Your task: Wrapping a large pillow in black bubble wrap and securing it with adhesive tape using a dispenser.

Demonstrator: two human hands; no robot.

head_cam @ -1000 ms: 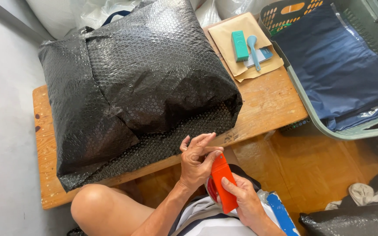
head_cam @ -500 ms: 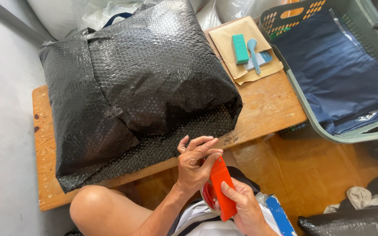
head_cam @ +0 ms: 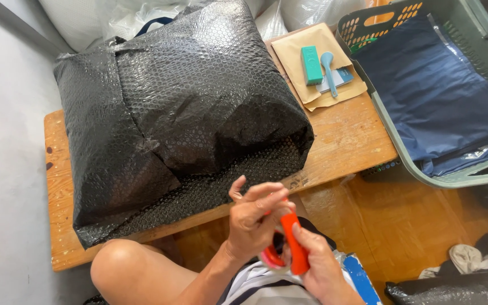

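Observation:
My right hand (head_cam: pixel 317 265) grips an orange tape dispenser (head_cam: pixel 293 245) in front of my lap, low in the view. My left hand (head_cam: pixel 255 217) rests its fingers on the dispenser's top end, thumb raised. Just beyond both hands lies a big parcel wrapped in black bubble wrap (head_cam: pixel 182 113) on a low wooden table (head_cam: pixel 345 141). The parcel covers most of the tabletop.
A brown envelope (head_cam: pixel 317 85) with a teal block (head_cam: pixel 312 65) and a light blue spoon-like tool (head_cam: pixel 329 68) lies on the table's far right. A green basket (head_cam: pixel 402 169) holding dark blue cloth stands to the right. My bare knee (head_cam: pixel 120 265) is at lower left.
Both hands and the dispenser have stayed in front of my lap. The left fingers have shifted along the dispenser's top end.

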